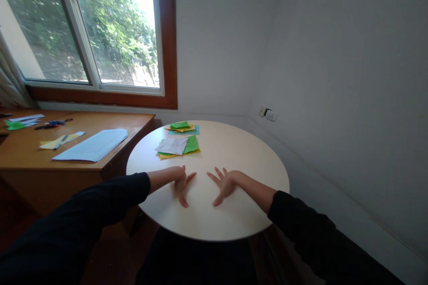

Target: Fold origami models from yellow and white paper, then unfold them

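Both of my hands are over the near half of a round white table (240,147). My left hand (182,185) has its fingers spread and holds nothing; slight blur hides whether it touches the tabletop. Opposite it, my right hand (223,185) is also spread, thumb toward me, with nothing in it. Beyond my left hand lies a stack of paper pieces, with a white folded paper (172,146) and a green paper (191,144) on top of yellow sheets. Farther back is a second pile, where a green paper (179,124) rests on yellow and blue ones.
At left stands a wooden desk (133,120) bearing a large pale blue sheet (95,144), a yellow paper (58,142) with a pen-like item, dark scissors (50,125) and more paper. A window is above it. The wall (321,98) with sockets (270,115) borders the table's right side.
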`<state>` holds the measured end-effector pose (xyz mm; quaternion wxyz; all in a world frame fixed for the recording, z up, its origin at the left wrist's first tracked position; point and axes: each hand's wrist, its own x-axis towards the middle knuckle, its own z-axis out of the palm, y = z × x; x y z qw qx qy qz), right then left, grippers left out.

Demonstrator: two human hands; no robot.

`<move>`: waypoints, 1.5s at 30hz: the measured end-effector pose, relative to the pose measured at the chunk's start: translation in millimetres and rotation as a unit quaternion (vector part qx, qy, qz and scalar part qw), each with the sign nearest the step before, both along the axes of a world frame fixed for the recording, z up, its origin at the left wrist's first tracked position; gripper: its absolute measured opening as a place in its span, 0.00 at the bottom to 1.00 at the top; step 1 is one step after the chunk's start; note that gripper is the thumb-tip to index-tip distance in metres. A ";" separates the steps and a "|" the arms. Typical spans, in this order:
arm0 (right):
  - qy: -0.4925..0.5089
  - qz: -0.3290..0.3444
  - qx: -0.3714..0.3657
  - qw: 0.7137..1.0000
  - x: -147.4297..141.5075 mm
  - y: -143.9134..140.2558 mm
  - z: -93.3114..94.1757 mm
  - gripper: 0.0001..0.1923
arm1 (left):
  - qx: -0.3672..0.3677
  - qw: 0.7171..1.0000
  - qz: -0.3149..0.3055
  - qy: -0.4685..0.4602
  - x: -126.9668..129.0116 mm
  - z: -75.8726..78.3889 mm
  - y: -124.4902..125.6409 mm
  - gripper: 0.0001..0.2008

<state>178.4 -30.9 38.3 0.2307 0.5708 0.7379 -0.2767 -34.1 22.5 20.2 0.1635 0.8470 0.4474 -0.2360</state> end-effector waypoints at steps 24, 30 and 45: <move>0.164 -0.004 0.198 0.966 4.3 9.4 -13.0 0.37 | 0.001 1.000 -0.008 0.018 -2.9 31.7 -26.7 0.71; 0.206 -0.090 0.396 0.890 -12.0 39.8 -34.1 0.20 | 0.173 0.978 -0.011 -0.119 -18.8 37.7 -16.0 0.30; 0.075 -0.094 0.499 0.858 -68.5 110.3 -18.5 0.15 | 0.330 0.914 0.109 -0.211 -26.2 -7.7 46.9 0.31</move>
